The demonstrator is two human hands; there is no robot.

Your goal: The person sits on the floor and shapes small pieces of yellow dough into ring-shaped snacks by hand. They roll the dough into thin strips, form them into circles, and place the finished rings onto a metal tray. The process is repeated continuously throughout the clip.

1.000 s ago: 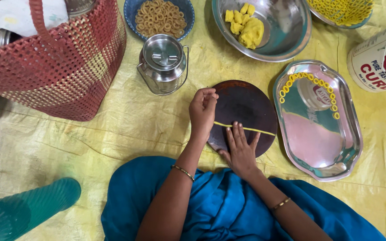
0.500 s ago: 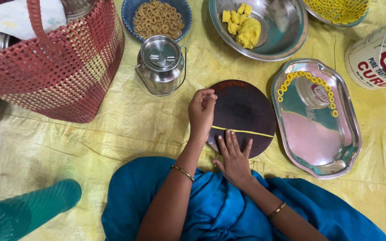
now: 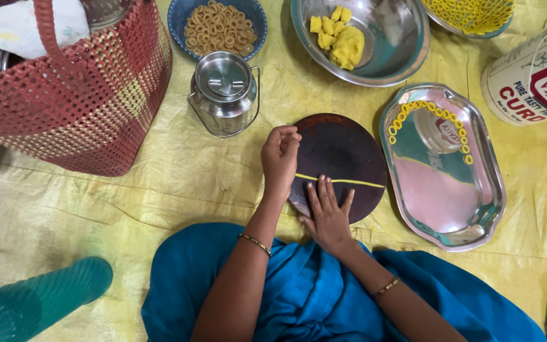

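A round dark board (image 3: 343, 149) lies on the yellow sheet in front of my blue-clad lap. A thin yellow dough rope (image 3: 362, 182) stretches across it from left to right. My right hand (image 3: 327, 212) lies flat over the rope's left part, fingers spread and pointing away from me. At the board's left edge rests my left hand (image 3: 280, 158), fingers curled shut, with the rope's end next to it. I cannot tell whether the fingers pinch any dough.
An oval steel tray (image 3: 451, 209) right of the board holds a row of yellow dough rings. Behind are a lidded steel can (image 3: 225, 92), a blue bowl of fried rings (image 3: 216, 25), a steel bowl with dough (image 3: 381, 57), a red woven basket (image 3: 83, 107) and a white tub (image 3: 533, 76).
My right hand has slid a little toward me and back out over the rope. My left hand has stayed at the board's left edge.
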